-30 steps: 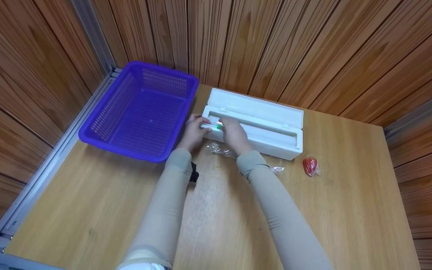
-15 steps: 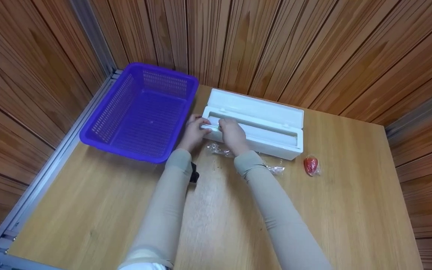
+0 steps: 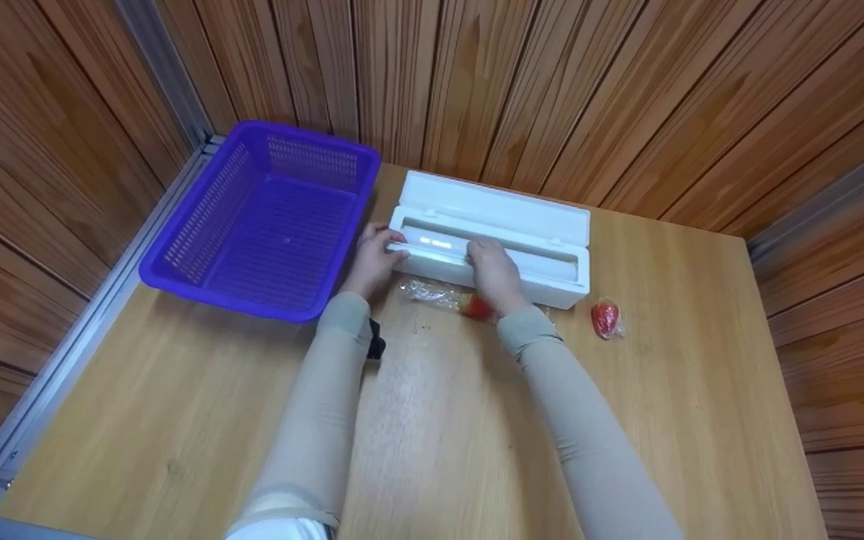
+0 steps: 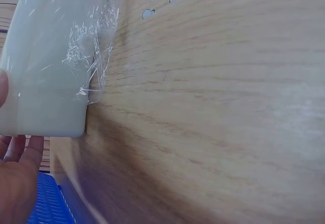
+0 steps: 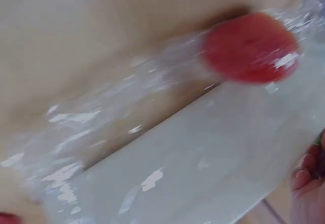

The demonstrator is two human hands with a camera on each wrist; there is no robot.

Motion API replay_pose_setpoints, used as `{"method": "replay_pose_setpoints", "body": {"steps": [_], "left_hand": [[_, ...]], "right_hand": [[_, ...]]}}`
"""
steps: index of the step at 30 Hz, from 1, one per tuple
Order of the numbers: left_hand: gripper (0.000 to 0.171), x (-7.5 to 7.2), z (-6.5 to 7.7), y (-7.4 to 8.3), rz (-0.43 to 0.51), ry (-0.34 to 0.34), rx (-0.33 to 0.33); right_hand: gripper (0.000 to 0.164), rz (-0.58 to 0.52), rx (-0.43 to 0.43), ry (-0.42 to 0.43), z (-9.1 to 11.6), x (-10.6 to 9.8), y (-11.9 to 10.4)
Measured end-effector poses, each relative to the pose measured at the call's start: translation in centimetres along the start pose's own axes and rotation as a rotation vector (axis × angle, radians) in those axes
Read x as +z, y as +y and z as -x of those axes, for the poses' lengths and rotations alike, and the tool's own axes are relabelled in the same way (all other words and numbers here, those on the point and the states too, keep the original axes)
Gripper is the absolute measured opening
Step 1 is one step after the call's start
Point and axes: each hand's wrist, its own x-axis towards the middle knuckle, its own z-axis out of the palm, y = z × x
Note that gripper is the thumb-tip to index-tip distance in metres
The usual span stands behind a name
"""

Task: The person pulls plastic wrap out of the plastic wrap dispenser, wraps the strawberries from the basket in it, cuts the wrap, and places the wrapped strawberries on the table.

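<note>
A long white cling film dispenser (image 3: pixel 424 264) stands at the back of the table, its lid (image 3: pixel 503 206) tipped back and a roll (image 3: pixel 544 264) lying inside. My left hand (image 3: pixel 372 262) grips its left end, thumb at the front and fingers beyond the edge. At the middle of the front rim, the curled fingers of my right hand (image 3: pixel 496 277) pinch the slide cutter; a bit of its green (image 5: pixel 319 140) shows in the right wrist view. Clear film (image 5: pixel 76 117) drapes down the front over a red rounded fruit (image 5: pixel 251 49), partly covered by my right hand in the head view.
A purple plastic basket (image 3: pixel 259 300) stands left of the dispenser, close to my left hand. Another red fruit (image 3: pixel 607 319), wrapped in film, lies to the right. Wood-panelled walls (image 3: pixel 522 90) enclose the back and sides of the table.
My right hand has slid rightward along the front rim from near the left end to the middle. The red fruit under the film has come into view. My left hand keeps its hold.
</note>
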Motion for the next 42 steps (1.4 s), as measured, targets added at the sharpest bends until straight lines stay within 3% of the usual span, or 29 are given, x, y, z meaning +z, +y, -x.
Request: {"method": "replay_pose_setpoints", "body": {"steps": [8, 21, 29, 36, 42], "left_hand": [[0.011, -0.2, 0.2, -0.7, -0.007, -0.003, -0.013], [0.012, -0.2, 0.0, -0.3, 0.023, 0.005, -0.001], [0.012, -0.1, -0.1, -0.2, -0.003, -0.014, -0.058], [0.014, 0.0, -0.1, -0.2, -0.013, -0.014, -0.004], [0.013, 0.0, 0.0, 0.0, 0.007, -0.014, -0.013]], "right_hand": [[0.005, 0.002, -0.03, 0.026, 1.7, -0.7, 2.4], [0.004, 0.016, -0.018, 0.045, 3.1, -2.6, 5.5], [0.005, -0.021, 0.015, 0.036, 4.3, -3.3, 7.2], [0.004, 0.008, -0.033, 0.092, 5.0, -3.8, 8.3], [0.004, -0.001, -0.025, 0.079, 5.2, -4.1, 8.9]]}}
